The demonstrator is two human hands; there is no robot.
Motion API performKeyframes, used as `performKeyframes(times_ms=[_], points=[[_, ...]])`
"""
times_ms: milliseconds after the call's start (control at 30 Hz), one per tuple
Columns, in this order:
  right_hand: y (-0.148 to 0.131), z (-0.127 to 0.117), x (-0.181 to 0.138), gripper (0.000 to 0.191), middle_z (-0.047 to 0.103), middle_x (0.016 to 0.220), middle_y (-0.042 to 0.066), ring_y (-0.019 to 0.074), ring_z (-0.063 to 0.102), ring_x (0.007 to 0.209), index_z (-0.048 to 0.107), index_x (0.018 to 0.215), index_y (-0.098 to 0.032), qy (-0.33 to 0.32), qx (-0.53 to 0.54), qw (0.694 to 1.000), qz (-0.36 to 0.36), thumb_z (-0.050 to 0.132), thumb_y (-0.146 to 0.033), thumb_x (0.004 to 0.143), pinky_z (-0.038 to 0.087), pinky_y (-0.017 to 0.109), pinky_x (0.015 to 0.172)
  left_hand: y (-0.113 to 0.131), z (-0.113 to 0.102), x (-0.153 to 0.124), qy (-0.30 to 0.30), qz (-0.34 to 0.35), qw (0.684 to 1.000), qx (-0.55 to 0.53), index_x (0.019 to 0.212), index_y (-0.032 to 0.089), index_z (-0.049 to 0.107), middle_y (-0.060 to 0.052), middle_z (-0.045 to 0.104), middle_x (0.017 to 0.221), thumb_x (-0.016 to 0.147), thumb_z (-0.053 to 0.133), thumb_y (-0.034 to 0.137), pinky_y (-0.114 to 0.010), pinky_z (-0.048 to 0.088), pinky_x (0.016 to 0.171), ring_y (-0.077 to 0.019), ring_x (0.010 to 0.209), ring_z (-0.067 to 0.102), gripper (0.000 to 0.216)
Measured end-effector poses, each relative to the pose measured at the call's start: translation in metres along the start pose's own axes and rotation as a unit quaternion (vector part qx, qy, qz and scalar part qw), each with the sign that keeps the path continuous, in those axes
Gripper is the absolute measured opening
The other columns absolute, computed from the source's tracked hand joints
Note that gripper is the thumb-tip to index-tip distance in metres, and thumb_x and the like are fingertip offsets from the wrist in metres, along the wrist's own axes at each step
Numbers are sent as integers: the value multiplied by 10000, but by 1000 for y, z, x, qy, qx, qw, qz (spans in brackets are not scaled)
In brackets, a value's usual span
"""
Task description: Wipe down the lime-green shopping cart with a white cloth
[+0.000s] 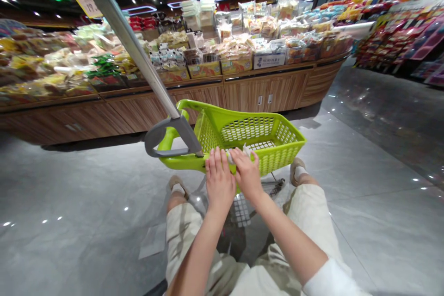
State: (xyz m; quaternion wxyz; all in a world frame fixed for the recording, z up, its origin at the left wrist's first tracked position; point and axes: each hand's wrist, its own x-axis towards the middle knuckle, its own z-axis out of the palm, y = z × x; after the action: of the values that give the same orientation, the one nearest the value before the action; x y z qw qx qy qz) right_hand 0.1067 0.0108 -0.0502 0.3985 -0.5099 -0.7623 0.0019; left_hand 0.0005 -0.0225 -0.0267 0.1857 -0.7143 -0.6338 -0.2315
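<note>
A bright green shopping cart basket point(277, 152) with perforated walls stands in front of me, between my legs. It has a grey loop-shaped part point(155, 141) at its left end, and a long metal pole rises from there. My left hand point(219, 182) lies on the near rim with its fingers stretched out flat. Close beside it, my right hand point(248, 173) has its fingers bent over the same rim, pressing a crumpled white tissue point(246, 150). A bit of white also shows between the two hands. The palms' undersides are hidden.
A long wood-fronted display counter point(270, 90) with packaged foods runs behind the cart. A price sign point(88, 5) hangs at the upper left. Crowded shelves point(388, 39) stand at right. Glossy grey floor tiles point(86, 203) surround me, and my shoes flank the cart.
</note>
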Motion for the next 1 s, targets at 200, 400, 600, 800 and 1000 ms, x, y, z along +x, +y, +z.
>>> performKeyframes(times_ms=[200, 400, 600, 800, 1000], points=[[-2, -2, -1, 630, 577, 1427, 56, 170, 486, 1354, 479, 1417, -233, -20, 8, 999, -34, 382, -24, 831, 105, 451, 1184, -4, -1, -1, -12, 12, 1000, -10, 1489, 23, 336, -214, 352, 1570, 826, 522, 138, -529, 247, 1220, -330, 1502, 226, 698], [99, -21, -22, 632, 600, 1402, 54, 184, 510, 1336, 514, 1382, -242, 21, -87, 996, 18, 382, -13, 809, 119, 475, 1174, -5, -2, -1, -13, 5, 1000, -16, 1506, 32, 312, -193, 351, 1576, 822, 513, 119, -518, 226, 1233, -315, 1506, 221, 719], [109, -21, -19, 578, 643, 1344, 78, 224, 538, 1307, 589, 1299, -207, 48, -102, 992, 64, 393, -12, 791, 177, 484, 1152, -2, -1, 0, -15, 1, 1000, -16, 1501, 11, 311, -211, 349, 1573, 823, 527, 131, -533, 237, 1226, -334, 1497, 238, 721], [-2, -2, 3, 620, 607, 1392, 64, 172, 490, 1349, 523, 1377, -194, -4, 2, 1000, -22, 388, -5, 802, 147, 421, 1179, 0, 3, 2, 0, -1, 1000, 4, 1485, 19, 344, -209, 367, 1565, 865, 498, 150, -522, 266, 1216, -334, 1485, 271, 651], [13, -8, -2, 684, 580, 1425, 53, 164, 478, 1359, 464, 1434, -219, -26, -20, 998, -59, 397, 0, 789, 92, 448, 1194, -3, 0, 0, -11, 2, 1000, -15, 1499, 33, 324, -202, 351, 1575, 840, 514, 133, -521, 243, 1225, -321, 1501, 234, 693]])
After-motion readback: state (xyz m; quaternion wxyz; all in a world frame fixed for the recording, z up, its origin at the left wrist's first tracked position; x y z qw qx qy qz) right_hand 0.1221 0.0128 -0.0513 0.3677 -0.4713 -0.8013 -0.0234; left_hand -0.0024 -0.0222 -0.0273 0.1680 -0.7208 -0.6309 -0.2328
